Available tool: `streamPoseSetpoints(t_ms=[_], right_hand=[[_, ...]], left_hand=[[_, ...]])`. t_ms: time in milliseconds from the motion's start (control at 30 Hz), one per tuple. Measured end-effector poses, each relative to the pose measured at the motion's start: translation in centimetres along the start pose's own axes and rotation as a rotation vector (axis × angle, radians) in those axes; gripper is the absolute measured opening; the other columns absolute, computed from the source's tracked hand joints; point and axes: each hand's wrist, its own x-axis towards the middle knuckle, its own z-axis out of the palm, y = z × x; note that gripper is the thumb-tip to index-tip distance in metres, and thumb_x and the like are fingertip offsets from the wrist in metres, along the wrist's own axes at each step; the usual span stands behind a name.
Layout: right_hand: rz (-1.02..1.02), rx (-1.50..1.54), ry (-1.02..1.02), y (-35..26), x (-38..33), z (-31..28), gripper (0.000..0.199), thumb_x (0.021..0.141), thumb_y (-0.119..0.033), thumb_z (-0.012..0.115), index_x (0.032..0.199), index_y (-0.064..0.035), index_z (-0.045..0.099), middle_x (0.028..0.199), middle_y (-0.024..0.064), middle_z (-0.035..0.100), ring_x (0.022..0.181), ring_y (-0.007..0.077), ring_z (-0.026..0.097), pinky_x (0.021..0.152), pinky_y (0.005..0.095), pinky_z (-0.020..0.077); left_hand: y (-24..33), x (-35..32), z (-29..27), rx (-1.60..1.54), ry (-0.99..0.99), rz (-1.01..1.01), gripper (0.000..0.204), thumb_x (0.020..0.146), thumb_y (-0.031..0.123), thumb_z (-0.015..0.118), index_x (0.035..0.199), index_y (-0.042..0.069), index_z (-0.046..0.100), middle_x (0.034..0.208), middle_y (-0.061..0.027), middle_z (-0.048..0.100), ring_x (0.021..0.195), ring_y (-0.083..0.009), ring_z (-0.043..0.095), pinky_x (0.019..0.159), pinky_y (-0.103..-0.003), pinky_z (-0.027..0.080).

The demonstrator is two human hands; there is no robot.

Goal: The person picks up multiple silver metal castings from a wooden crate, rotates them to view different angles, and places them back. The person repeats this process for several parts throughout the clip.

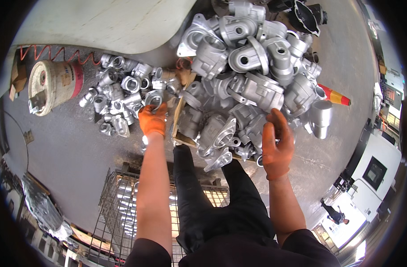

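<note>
At the far left, a white bucket (pixel 56 84) with a red band lies tipped on the grey floor (pixel 76 151); nearer, a wrapped bundle (pixel 43 202) sits by the left rim of the view. Right of the bucket, a small pile (pixel 116 100) of silver metal castings is heaped, many with round openings. Nearer than this pile stands a wire cage (pixel 106 202) with rows of silver parts inside.

The left hand (pixel 152 120), in an orange glove, is at the near right edge of the small pile, its fingers at a ring casting (pixel 152 97); I cannot tell whether they are clamped on it.

To its right, a wooden board (pixel 178 118) stands on edge beside a large pile (pixel 254 66) of bigger castings, stacked high. The right hand (pixel 277 151), also in an orange glove, is at the near right side of this pile, thumb and fingers apart with nothing between them; contact with the casting just beyond cannot be told.

Farther right are an upright cylinder (pixel 321 119) and, beyond it, a red and yellow cone (pixel 335 95) on its side. Another person (pixel 334 213) stands well apart at the right, near a white machine (pixel 368 173).
</note>
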Motion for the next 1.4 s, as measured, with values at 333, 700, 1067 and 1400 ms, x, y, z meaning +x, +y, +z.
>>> streamPoseSetpoints(t_ms=[333, 700, 1067, 1400], right_hand=[[0.403, 0.347, -0.099, 2.3, 4.3, -1.1, 0.052, 0.095, -0.030, 0.074, 0.133, 0.0029, 0.059, 0.108, 0.0087, 0.070, 0.096, 0.0142, 0.069, 0.083, 0.0264, 0.0533], [0.229, 0.445, -0.241, 3.4, 0.7, -4.1, 0.030, 0.097, -0.021, 0.070, 0.112, 0.0046, 0.064, 0.092, 0.0052, 0.070, 0.089, 0.0140, 0.066, 0.076, 0.0250, 0.0507], [-0.680, -0.116, -0.432, -3.2, 1.5, -6.1, 0.033, 0.078, -0.004, 0.080, 0.110, -0.0048, 0.074, 0.115, 0.0142, 0.073, 0.100, 0.0373, 0.072, 0.081, 0.0428, 0.0575], [-0.356, 0.315, -0.235, -2.1, 0.7, -4.3, 0.071, 0.077, 0.005, 0.072, 0.145, 0.0063, 0.052, 0.149, 0.0238, 0.053, 0.082, 0.0187, 0.073, 0.073, 0.0298, 0.0564]], left_hand=[[-1.2, 3.3, 1.1, -0.239, -0.186, 0.064, 0.045, 0.097, 0.027, 0.072, 0.134, 0.003, 0.064, 0.127, -0.0159, 0.068, 0.106, -0.0258, 0.066, 0.094, -0.037, 0.051], [14.3, -12.7, -3.3, -0.956, -0.820, 0.391, 0.072, 0.099, 0.022, 0.065, 0.158, -0.004, 0.034, 0.157, -0.0154, 0.045, 0.145, -0.0262, 0.043, 0.121, -0.037, 0.030], [17.4, -15.8, -3.5, -1.151, -1.273, 0.192, 0.101, 0.088, 0.042, 0.072, 0.164, 0.001, 0.020, 0.150, -0.0139, 0.046, 0.137, -0.0243, 0.046, 0.117, -0.040, 0.033], [17.7, -17.3, -3.3, -1.255, -1.178, 0.033, 0.106, 0.089, 0.065, 0.071, 0.161, 0.000, 0.027, 0.152, -0.0154, 0.049, 0.140, -0.0281, 0.049, 0.116, -0.043, 0.040]])
